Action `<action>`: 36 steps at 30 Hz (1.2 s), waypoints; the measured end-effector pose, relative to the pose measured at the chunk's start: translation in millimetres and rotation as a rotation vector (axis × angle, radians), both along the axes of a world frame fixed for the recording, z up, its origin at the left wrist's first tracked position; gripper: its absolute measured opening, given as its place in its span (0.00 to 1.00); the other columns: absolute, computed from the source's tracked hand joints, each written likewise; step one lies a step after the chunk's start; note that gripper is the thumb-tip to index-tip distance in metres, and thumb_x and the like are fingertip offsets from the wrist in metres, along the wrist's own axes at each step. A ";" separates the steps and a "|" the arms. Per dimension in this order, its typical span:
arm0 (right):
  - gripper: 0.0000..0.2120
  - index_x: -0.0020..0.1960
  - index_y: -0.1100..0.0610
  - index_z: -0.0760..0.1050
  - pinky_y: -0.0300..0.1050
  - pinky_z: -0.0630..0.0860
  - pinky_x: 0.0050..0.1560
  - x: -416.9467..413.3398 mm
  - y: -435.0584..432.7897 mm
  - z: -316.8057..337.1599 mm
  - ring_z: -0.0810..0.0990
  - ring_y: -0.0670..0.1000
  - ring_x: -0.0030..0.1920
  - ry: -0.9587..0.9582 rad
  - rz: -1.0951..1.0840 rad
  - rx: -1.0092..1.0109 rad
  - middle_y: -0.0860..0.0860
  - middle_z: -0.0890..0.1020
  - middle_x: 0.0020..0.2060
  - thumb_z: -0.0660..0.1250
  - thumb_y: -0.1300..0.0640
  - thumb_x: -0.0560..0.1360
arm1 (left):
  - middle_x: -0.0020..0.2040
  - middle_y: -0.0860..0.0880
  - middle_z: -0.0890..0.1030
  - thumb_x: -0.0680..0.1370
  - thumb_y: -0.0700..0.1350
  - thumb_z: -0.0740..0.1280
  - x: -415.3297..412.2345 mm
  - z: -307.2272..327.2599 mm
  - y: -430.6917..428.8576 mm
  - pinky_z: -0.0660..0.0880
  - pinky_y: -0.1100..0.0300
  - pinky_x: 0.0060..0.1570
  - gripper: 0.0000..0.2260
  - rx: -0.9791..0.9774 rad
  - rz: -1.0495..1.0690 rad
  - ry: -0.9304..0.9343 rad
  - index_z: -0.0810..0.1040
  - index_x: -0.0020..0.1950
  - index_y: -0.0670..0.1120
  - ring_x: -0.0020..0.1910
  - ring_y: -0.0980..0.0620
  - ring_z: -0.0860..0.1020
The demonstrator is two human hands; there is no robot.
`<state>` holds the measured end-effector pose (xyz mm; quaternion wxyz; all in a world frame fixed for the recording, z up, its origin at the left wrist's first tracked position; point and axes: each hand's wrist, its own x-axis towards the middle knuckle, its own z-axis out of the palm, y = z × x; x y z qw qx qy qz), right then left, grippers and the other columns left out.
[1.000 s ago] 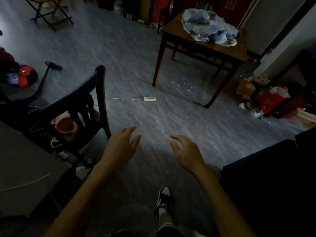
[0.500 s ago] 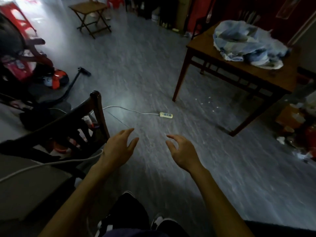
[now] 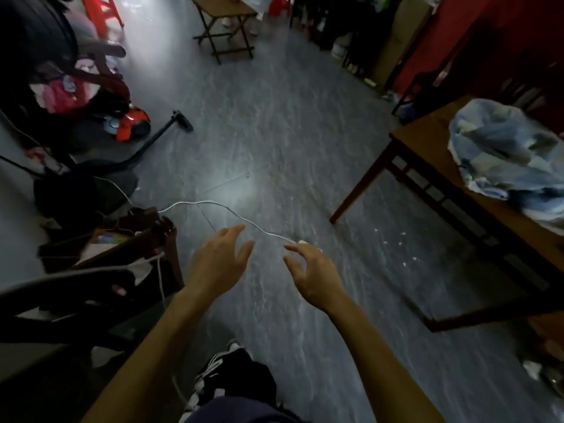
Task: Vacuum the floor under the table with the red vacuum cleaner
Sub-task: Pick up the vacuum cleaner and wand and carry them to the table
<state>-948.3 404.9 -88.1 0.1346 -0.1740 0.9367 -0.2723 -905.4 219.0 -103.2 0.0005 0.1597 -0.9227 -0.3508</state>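
The red vacuum cleaner (image 3: 133,123) sits on the grey floor at the left, far from both hands. Its black wand and nozzle (image 3: 182,120) lie stretched out to the right of it. The brown wooden table (image 3: 427,135) stands at the right with a bundle of blue cloth (image 3: 506,151) on top. White crumbs (image 3: 403,248) are scattered on the floor under it. My left hand (image 3: 220,260) and my right hand (image 3: 314,273) hover empty over the floor in the middle, fingers spread.
A white cable (image 3: 213,206) runs across the floor to a power strip (image 3: 302,242) just beyond my right fingers. A dark wooden chair (image 3: 152,239) stands close at the left. A folding stool (image 3: 225,25) is at the back. Clutter lines the left wall.
The view has swung left and forward: the vacuum cleaner and stool have come further into view and the table has slid right. Both hands stay open and empty.
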 end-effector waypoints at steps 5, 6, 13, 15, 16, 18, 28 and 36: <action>0.16 0.65 0.54 0.76 0.36 0.66 0.60 -95.3 -34.6 11.5 0.76 0.49 0.62 0.047 0.038 0.000 0.50 0.79 0.62 0.63 0.51 0.80 | 0.68 0.44 0.72 0.79 0.51 0.61 -79.3 10.6 -30.2 0.69 0.52 0.63 0.21 0.022 0.066 0.025 0.68 0.70 0.45 0.65 0.44 0.72; 0.16 0.65 0.54 0.76 0.35 0.66 0.59 -109.8 -41.2 13.3 0.76 0.49 0.62 0.055 0.050 0.003 0.50 0.79 0.62 0.63 0.51 0.80 | 0.68 0.44 0.72 0.79 0.51 0.61 -90.9 11.9 -36.3 0.69 0.51 0.63 0.21 0.015 0.075 0.023 0.68 0.70 0.45 0.65 0.44 0.73; 0.18 0.68 0.54 0.74 0.40 0.68 0.63 -228.8 -95.1 -14.0 0.76 0.51 0.63 -0.044 0.231 0.032 0.52 0.78 0.64 0.62 0.50 0.80 | 0.59 0.39 0.78 0.75 0.54 0.57 -183.5 -14.9 -83.4 0.73 0.50 0.59 0.23 -0.030 0.162 0.033 0.74 0.62 0.40 0.57 0.40 0.77; 0.18 0.68 0.54 0.73 0.41 0.69 0.62 -267.6 -108.6 -24.7 0.76 0.52 0.63 -0.063 0.277 0.039 0.52 0.77 0.64 0.62 0.50 0.80 | 0.59 0.40 0.78 0.74 0.55 0.57 -215.4 -23.0 -89.9 0.72 0.50 0.60 0.24 -0.051 0.189 0.001 0.74 0.62 0.40 0.58 0.40 0.76; 0.18 0.68 0.55 0.73 0.41 0.69 0.61 -288.4 -114.5 -30.5 0.76 0.52 0.63 -0.071 0.293 0.035 0.52 0.77 0.64 0.62 0.51 0.80 | 0.60 0.39 0.78 0.74 0.54 0.58 -233.2 -25.8 -92.7 0.71 0.51 0.60 0.23 -0.048 0.216 -0.007 0.74 0.63 0.40 0.59 0.40 0.76; 0.18 0.67 0.55 0.74 0.40 0.70 0.60 -331.8 -126.2 -39.6 0.77 0.53 0.62 -0.080 0.319 0.003 0.53 0.78 0.64 0.63 0.51 0.80 | 0.61 0.40 0.77 0.74 0.51 0.61 -269.7 -27.3 -99.2 0.71 0.53 0.60 0.21 -0.038 0.262 0.000 0.74 0.64 0.41 0.59 0.41 0.76; 0.17 0.66 0.56 0.76 0.42 0.70 0.63 -533.8 -205.6 -23.7 0.76 0.53 0.63 -0.117 0.514 -0.060 0.52 0.79 0.63 0.64 0.52 0.80 | 0.59 0.43 0.79 0.75 0.50 0.63 -412.6 -0.4 -164.7 0.72 0.56 0.58 0.20 -0.094 0.480 0.026 0.76 0.62 0.41 0.57 0.44 0.78; 0.17 0.67 0.55 0.75 0.41 0.70 0.62 -626.1 -323.9 -45.6 0.76 0.50 0.63 -0.118 0.629 -0.044 0.51 0.79 0.63 0.63 0.51 0.80 | 0.61 0.44 0.78 0.77 0.47 0.66 -491.0 -22.5 -271.4 0.73 0.54 0.58 0.17 -0.091 0.604 0.019 0.74 0.64 0.43 0.58 0.45 0.77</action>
